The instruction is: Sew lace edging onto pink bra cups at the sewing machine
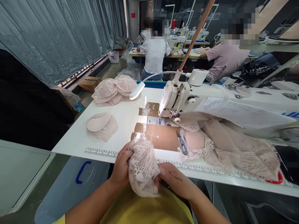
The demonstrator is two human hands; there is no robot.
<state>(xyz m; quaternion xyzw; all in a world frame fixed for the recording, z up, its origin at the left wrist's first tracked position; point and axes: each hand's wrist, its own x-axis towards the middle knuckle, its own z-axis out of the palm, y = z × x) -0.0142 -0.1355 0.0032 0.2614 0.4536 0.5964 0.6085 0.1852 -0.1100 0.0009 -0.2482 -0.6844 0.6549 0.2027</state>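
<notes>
Beige lace (143, 166) is held in front of your yellow top (149, 209), overlapping the near edge of the white tabletop (127, 110) in view. Your left hand (121, 166) grips its left side, most of the fingers (126, 148) hidden behind it, the thumb side showing. Your right hand (175, 179) lies at the opposite side, back upward, its blurred fingers pinching the lower right edge. Both forearms (93, 196) slant inward toward it.

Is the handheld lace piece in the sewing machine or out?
Out: left hand and right hand hold the lace piece by the near edge of the table, apart from the sewing machine.
</notes>
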